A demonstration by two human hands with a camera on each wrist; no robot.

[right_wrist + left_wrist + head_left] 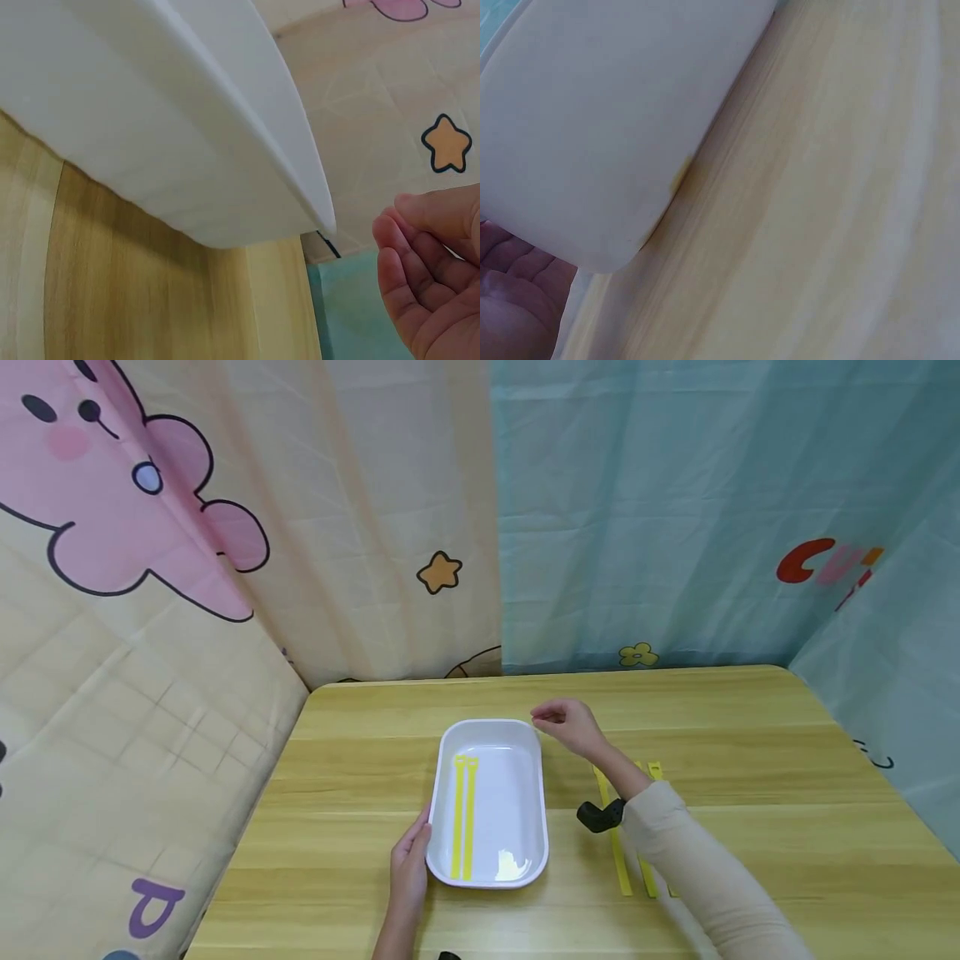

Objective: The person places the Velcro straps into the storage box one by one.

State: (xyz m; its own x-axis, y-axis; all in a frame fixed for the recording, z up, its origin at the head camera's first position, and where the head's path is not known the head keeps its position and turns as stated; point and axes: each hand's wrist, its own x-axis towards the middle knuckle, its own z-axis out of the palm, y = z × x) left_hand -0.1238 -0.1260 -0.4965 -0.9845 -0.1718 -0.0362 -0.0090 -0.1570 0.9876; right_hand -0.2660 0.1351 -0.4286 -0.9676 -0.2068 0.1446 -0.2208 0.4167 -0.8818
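A white rectangular tray [517, 827] stands on the table. Two flat yellow strips [462, 827], with wider notched heads at the far end, lie side by side in its left half. My left hand [410, 868] holds the tray by its left side near the front; in the left wrist view its fingertips are hidden behind the tray wall [615, 127]. Off the tray's far right corner, my right hand [572, 725] hovers with curled fingers, thumb tip against the forefinger. In the right wrist view this hand [435, 270] shows nothing between its fingertips.
Several more yellow strips [621, 864] lie on the wooden table [757, 743] right of the tray, partly covered by the right forearm and sleeve. A black wrist device [600, 817] sits on that forearm. Printed curtains [375, 527] enclose the table's back and sides.
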